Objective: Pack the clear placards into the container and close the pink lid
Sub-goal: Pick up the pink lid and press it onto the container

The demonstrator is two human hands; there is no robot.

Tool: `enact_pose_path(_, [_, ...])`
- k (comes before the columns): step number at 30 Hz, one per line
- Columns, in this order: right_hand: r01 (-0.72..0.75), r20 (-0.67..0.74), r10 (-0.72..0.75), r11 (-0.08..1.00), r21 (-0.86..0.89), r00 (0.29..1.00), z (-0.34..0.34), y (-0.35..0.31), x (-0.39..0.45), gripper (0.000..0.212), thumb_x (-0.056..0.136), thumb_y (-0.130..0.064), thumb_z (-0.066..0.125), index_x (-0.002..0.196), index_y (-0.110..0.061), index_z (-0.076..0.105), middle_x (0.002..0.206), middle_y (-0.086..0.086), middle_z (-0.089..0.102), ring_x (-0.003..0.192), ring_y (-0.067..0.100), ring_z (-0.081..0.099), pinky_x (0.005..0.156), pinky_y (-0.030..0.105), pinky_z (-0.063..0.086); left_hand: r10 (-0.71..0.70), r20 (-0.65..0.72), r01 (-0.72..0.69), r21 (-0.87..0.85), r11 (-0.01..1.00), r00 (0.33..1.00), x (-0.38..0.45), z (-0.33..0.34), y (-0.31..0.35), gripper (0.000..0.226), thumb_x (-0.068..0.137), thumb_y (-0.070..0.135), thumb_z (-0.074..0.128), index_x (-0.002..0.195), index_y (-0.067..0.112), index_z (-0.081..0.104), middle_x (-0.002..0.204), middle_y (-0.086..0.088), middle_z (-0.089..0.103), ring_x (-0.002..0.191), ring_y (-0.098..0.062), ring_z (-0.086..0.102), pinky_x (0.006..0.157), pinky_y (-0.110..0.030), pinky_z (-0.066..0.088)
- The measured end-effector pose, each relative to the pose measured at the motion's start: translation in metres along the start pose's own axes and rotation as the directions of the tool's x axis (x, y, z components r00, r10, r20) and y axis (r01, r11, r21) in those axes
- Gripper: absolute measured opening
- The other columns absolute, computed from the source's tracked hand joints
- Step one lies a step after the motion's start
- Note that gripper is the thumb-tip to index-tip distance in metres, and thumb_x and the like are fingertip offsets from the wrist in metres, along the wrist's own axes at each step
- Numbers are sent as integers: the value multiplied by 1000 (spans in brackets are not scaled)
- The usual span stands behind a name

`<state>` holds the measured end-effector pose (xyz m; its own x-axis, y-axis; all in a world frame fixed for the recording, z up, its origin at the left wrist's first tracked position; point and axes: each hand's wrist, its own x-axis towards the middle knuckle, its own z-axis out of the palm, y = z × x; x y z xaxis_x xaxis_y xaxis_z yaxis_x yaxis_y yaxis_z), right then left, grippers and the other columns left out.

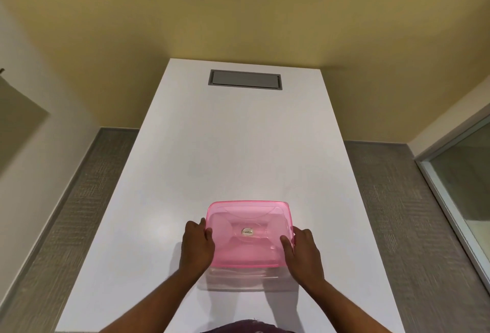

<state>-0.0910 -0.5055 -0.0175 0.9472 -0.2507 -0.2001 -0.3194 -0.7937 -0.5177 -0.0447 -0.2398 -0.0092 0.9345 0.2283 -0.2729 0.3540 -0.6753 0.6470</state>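
Note:
A translucent pink lid (249, 229) with a small oval sticker in its middle lies on top of a clear plastic container (242, 278) near the front of the white table (238, 147). My left hand (197, 243) grips the lid's left edge, thumb on top. My right hand (302, 250) grips its right edge, thumb also on top. The container's clear front wall shows below the lid. Faint clear shapes show through the lid; I cannot tell whether they are the placards.
A grey rectangular cable hatch (245, 79) is set into the table's far end. Grey carpet (87, 200) runs along both sides of the table. A glass panel with a pale frame (458, 181) stands at the right, yellow walls behind.

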Motion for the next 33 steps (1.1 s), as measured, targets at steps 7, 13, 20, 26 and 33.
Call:
enact_pose_path(7, [34,-24,-33,999,15,999,12,9,-19,36,102,-43,50,130,-21,57,107,-2,49,92,17,62,80,32,53,31,35,-35,136,990,999,-12,-2,-7,25,101,16,43,110,0,61,99,-15,49,84,-33,60,79,-40,51])
enact_pose_path(13, [24,10,-24,999,25,1000,13,11,-20,36,104,-40,47,134,-21,56,108,0,48,91,19,63,80,34,54,43,39,-48,124,991,998,-13,1,-7,23,101,15,43,105,6,63,95,-9,45,78,-28,57,77,-38,51])
enact_pose_path(20, [2,51,-1,1000,-7,999,12,8,-22,36,107,-36,38,138,-22,49,108,2,48,85,27,65,78,40,55,35,40,-39,110,993,999,-15,7,-11,27,102,17,40,116,8,62,97,-8,44,74,-24,53,75,-34,46])
enact_pose_path(26, [-16,51,21,994,-106,998,11,4,-21,35,108,-31,32,133,-16,51,105,4,53,89,30,67,79,43,55,14,23,-17,140,990,1000,-20,9,-8,26,103,19,36,109,8,59,95,-6,41,61,-22,46,68,-32,41])
enact_pose_path(33, [-21,113,49,972,-235,992,9,2,-21,48,108,-36,22,150,-18,36,124,3,66,108,30,68,90,42,55,54,55,-59,104,993,997,-21,14,-17,31,97,6,37,121,1,56,107,-14,58,81,-32,63,63,-35,51])
